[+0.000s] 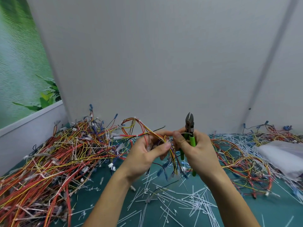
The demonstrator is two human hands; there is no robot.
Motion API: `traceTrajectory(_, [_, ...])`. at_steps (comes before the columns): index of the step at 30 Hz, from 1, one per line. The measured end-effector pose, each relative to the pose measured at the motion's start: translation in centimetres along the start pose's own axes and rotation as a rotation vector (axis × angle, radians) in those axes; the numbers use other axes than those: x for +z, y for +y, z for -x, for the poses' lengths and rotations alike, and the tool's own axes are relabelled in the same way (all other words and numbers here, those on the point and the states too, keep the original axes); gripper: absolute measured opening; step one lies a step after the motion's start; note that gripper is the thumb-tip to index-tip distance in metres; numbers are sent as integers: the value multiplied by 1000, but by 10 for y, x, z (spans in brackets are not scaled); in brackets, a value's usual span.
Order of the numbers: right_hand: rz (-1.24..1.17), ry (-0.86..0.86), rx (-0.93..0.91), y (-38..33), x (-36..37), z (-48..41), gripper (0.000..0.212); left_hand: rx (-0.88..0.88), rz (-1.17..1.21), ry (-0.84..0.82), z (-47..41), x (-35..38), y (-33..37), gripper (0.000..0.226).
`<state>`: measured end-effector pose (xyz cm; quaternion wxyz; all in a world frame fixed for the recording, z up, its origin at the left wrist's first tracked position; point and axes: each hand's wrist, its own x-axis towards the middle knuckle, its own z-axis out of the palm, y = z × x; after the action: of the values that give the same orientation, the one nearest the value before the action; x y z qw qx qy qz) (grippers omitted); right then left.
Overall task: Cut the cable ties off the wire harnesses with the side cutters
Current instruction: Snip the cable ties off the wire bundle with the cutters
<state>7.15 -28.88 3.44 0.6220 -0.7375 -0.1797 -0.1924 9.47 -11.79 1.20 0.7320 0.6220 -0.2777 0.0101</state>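
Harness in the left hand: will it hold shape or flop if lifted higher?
Likely floppy: the harness ends dangle below the left hand. Probably light: thin wires, held by fingers alone. It may snag the wire pile beside it.

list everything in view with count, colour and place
side cutters: one, green handles, upright in right hand
held harness: one, red, yellow and orange wires, between both hands
harness pile: many, mostly red and yellow, left of mat
loose harnesses: several, red and yellow, right side
cable ties: many, white, scattered over mat
mat: one, teal, under everything
plastic bag: one, clear-white, right edge
wall: one, grey, behind
poster: one, green foliage, upper left
left hand: grips held harness
right hand: grips side cutters
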Motion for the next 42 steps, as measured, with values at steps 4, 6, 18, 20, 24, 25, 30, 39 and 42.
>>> traceTrajectory(4, [10,45,43,1,-4,-1,23,-12,-94,123,-1,5,-2,28])
traceTrajectory(6, [-23,58,64,1,-6,-1,27,-3,-117,155,-1,7,-2,26])
traceTrajectory(18, [-1169,340,556,23,-27,-25,28,5,-9,216,-2,5,4,23])
traceTrajectory(20, [-1257,301,636,25,-33,-23,29,13,11,230,-3,2,5,25])
traceTrajectory(24, [-1136,27,680,19,-30,-20,28,26,39,266,-3,-5,7,23])
traceTrajectory(25, [-1054,-49,693,16,-28,-20,26,24,40,287,-3,-8,8,24])
traceTrajectory(30, [-469,-137,682,5,-13,-14,35,49,-5,397,-5,-27,12,27])
traceTrajectory(39, [-900,-391,757,2,-22,-12,32,117,-246,520,-4,-46,13,23])
traceTrajectory(42, [-914,-571,724,2,-26,-11,46,124,-367,516,-3,-45,13,28])
